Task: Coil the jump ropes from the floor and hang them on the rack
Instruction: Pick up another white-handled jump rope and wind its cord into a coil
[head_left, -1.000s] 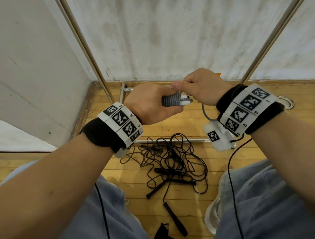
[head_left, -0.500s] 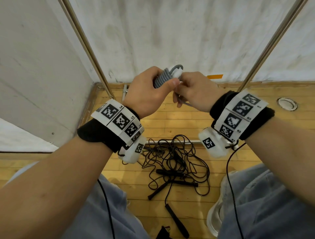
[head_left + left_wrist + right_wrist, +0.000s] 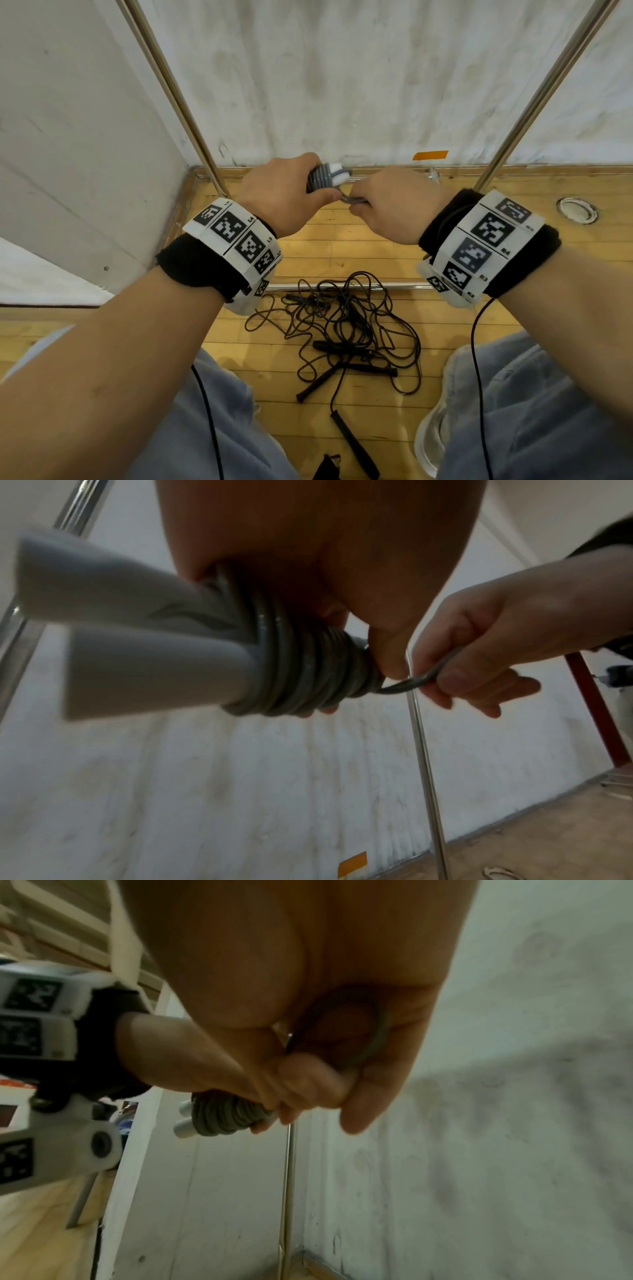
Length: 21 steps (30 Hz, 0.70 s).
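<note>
Hands [image 3: 342, 202] wind smooth grey cord [image 3: 301, 674] round white handles [image 3: 137, 631]

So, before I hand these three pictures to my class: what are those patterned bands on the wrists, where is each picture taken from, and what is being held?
No machine here: a person works with bare hands. The patterned bands are wrist straps printed with black-and-white squares, and each wrist also carries a small camera. The wide picture comes from a camera on the head, looking down; the two close, blurry ones look along each hand from the wrist.

The left hand grips two pale handles held side by side, with grey rope wound round them in tight turns. The right hand pinches the loose tail of that rope. On the wooden floor below lies a tangle of black jump ropes. Two slanting metal poles stand against the wall.
</note>
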Available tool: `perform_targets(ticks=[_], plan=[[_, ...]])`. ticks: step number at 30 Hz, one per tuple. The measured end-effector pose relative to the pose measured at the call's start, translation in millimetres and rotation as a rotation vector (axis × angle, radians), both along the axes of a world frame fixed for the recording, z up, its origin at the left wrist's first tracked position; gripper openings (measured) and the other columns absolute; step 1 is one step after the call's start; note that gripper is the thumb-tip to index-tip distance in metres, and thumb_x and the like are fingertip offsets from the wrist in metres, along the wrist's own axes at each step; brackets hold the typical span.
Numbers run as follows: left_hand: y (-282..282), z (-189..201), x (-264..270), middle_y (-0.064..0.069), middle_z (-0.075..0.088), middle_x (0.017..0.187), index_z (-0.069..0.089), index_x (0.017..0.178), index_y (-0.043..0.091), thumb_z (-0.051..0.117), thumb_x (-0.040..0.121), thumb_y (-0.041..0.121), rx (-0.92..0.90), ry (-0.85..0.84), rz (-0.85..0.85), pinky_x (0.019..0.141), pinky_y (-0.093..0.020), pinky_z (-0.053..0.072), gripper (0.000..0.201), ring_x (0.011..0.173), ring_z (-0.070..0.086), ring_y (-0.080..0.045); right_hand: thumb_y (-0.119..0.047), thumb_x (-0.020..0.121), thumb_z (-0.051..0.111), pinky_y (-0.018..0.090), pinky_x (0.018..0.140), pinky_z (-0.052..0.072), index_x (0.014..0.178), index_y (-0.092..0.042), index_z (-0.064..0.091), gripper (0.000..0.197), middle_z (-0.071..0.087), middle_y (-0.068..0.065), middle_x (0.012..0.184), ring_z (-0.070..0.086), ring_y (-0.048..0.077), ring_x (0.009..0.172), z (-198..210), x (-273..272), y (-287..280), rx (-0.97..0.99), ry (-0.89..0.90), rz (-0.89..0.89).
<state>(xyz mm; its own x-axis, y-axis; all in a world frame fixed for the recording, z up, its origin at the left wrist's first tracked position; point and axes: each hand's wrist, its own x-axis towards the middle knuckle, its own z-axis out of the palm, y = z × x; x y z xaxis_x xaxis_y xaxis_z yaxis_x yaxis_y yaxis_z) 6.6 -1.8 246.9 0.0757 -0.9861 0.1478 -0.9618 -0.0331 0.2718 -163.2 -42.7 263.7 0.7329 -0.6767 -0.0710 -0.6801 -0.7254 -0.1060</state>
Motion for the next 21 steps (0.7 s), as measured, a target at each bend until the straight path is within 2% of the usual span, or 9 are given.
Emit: perform_targets(ticks=[3, 5, 9, 11, 13, 14, 16, 18, 21], plan=[[-2.1, 1.1, 5.1, 0.005, 0.058, 0.085, 0.055, 0.103, 0.027, 0.058, 0.085, 0.058, 0.103, -0.043, -0.018, 0.058, -0.03, 0.038, 0.036, 0.076, 0.056, -0.019, -0.037, 0.097, 0.043, 0.029, 0.054, 0.031, 0.092, -0.016, 0.063, 0.03, 0.053, 0.0, 0.072, 0.051, 0.021, 0.069, 6.4, -1.9, 1.5, -0.007, 0.016, 0.002], [-1.2, -0.9, 3.1, 0.009, 0.057, 0.082, 0.053, 0.096, 0.031, 0.061, 0.084, 0.054, 0.179, -0.018, -0.101, 0.059, -0.029, 0.036, 0.027, 0.074, 0.053, -0.014, -0.038, 0.096, 0.047, 0.029, 0.052, 0.03, 0.091, -0.016, 0.066, 0.03, 0.05, -0.003, 0.066, 0.049, 0.017, 0.063, 9.4, -3.3, 1.5, 0.027, -0.05, 0.014], [1.8, -4.3, -6.3, 0.017, 0.051, 0.075, 0.058, 0.1, 0.032, 0.062, 0.085, 0.05, 0.225, 0.067, -0.232, 0.054, -0.022, 0.031, 0.024, 0.067, 0.047, 0.002, -0.031, 0.09, 0.058, 0.031, 0.06, 0.041, 0.09, -0.013, 0.072, 0.023, 0.066, 0.005, 0.079, 0.057, 0.019, 0.072, 11.8, -5.7, -0.3, 0.082, -0.227, 0.042], [3.3, -3.7, -8.5, 0.021, 0.052, 0.075, 0.059, 0.106, 0.035, 0.062, 0.084, 0.049, 0.209, 0.14, -0.256, 0.056, -0.017, 0.031, 0.026, 0.068, 0.048, 0.005, -0.026, 0.085, 0.066, 0.022, 0.062, 0.044, 0.086, -0.012, 0.072, 0.015, 0.065, -0.002, 0.074, 0.058, 0.009, 0.068, 12.8, -5.2, -2.5, 0.183, -0.384, -0.014], [6.6, -3.4, -12.6, 0.022, 0.053, 0.076, 0.058, 0.111, 0.037, 0.062, 0.082, 0.053, 0.178, 0.211, -0.261, 0.058, -0.015, 0.033, 0.033, 0.07, 0.049, 0.006, -0.022, 0.079, 0.073, 0.008, 0.053, 0.038, 0.079, -0.016, 0.069, 0.007, 0.057, -0.013, 0.063, 0.053, -0.003, 0.056, 14.5, -5.3, -5.9, 0.283, -0.584, -0.091], [8.6, -3.5, -15.4, 0.022, 0.055, 0.076, 0.059, 0.111, 0.036, 0.062, 0.08, 0.057, 0.157, 0.25, -0.257, 0.06, -0.017, 0.036, 0.037, 0.071, 0.052, 0.004, -0.02, 0.077, 0.074, 0.006, 0.05, 0.035, 0.075, -0.019, 0.066, 0.009, 0.054, -0.014, 0.058, 0.051, -0.005, 0.051, 15.8, -5.8, -7.7, 0.32, -0.66, -0.115], [12.8, -1.4, -21.7, 0.017, 0.058, 0.074, 0.061, 0.101, 0.035, 0.063, 0.077, 0.062, 0.11, 0.342, -0.234, 0.06, -0.023, 0.042, 0.036, 0.069, 0.055, 0.0, -0.019, 0.077, 0.075, 0.008, 0.05, 0.038, 0.07, -0.022, 0.062, 0.015, 0.055, -0.014, 0.054, 0.05, -0.003, 0.048, 18.9, -6.7, -11.3, 0.404, -0.75, -0.136], [16.1, 4.3, -26.8, 0.014, 0.056, 0.064, 0.061, 0.085, 0.03, 0.067, 0.078, 0.056, 0.077, 0.482, -0.21, 0.055, -0.026, 0.042, 0.028, 0.057, 0.051, 0.0, -0.022, 0.077, 0.075, 0.019, 0.053, 0.043, 0.068, -0.021, 0.063, 0.015, 0.058, -0.007, 0.058, 0.053, 0.007, 0.054, 20.4, -7.8, -15.1, 0.515, -0.822, -0.163], [22.0, 14.2, -32.0, 0.002, 0.054, 0.06, 0.062, 0.086, 0.012, 0.067, 0.081, 0.045, 0.065, 0.774, -0.212, 0.042, -0.028, 0.04, 0.033, 0.048, 0.049, -0.009, -0.03, 0.072, 0.077, 0.028, 0.055, 0.041, 0.065, -0.016, 0.064, 0.02, 0.057, 0.005, 0.062, 0.049, 0.021, 0.059, 17.7, -7.3, -16.8, 0.776, -1.02, -0.224]])
